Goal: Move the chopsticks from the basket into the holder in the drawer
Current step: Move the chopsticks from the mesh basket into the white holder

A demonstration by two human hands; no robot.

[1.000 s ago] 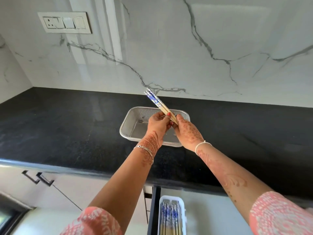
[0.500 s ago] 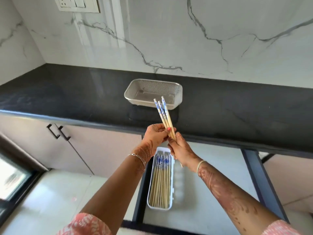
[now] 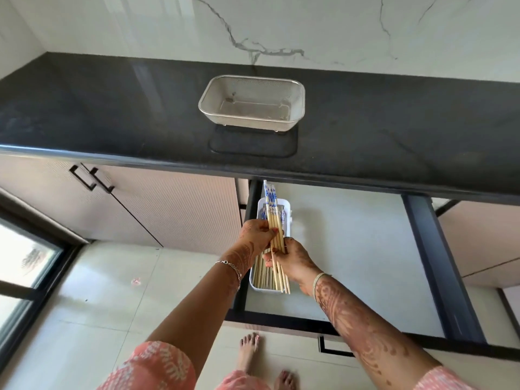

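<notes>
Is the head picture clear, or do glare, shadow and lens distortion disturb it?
Head view: mostly sharp; the wide lens bends the counter edge; soft glare streaks the marble wall and counter; the basket throws a dark shadow in front; the chopsticks in both hands stay readable, and the window looks hazy.

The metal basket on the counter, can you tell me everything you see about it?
The metal basket is a shiny, silvery rectangle with rounded corners, a smooth rim and fine mesh walls. It looks empty inside; no chopsticks are left in it. It stands upright on little feet on the black counter, near the marble wall, throwing a dark shadow in front of it. Nothing else touches it; both hands are down over the drawer.
</notes>
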